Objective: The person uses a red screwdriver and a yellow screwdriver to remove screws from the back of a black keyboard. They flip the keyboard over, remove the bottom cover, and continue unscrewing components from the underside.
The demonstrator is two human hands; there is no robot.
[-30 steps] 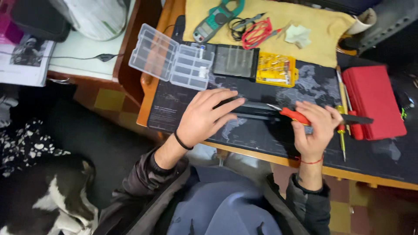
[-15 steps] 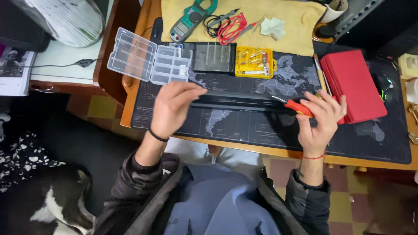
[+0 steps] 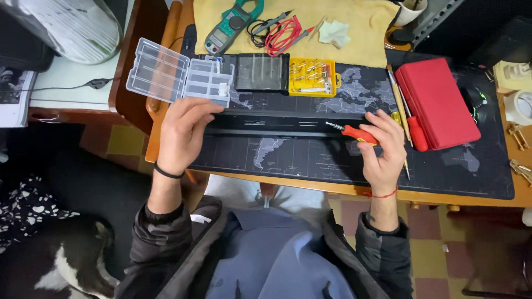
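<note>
A person seated at a cluttered wooden workbench [image 3: 166, 119] steadies a long, flat black slab-shaped device [image 3: 288, 123] lying across a dark desk mat printed with a world map [image 3: 432, 166]. The left hand [image 3: 183, 130] rests palm-down at the device's nine o'clock end, fingers curled over the near corner and pressing rather than clasping it. The right hand [image 3: 382, 149], at the three o'clock end, is closed around a small red-handled screwdriver [image 3: 354, 133] whose metal tip points toward nine o'clock, just above the device's top face. The device looks rigid, thin and smooth, probably light for its length and apt to slide on the mat; the long edges or the two ends seem the safest places to take hold of it, since a flat face offers little purchase. The screwdriver, slim and stiff, is best held by its ribbed handle. At twelve o'clock from the device sit an open clear plastic compartment box [image 3: 177, 77], a dark tray of bits [image 3: 260, 72] and a yellow bit case [image 3: 313, 77]; a green clamp meter with red and black leads [image 3: 233, 25] lies on a yellow cloth [image 3: 360, 22] beyond. A red zip case [image 3: 438, 102] lies at two o'clock.
</note>
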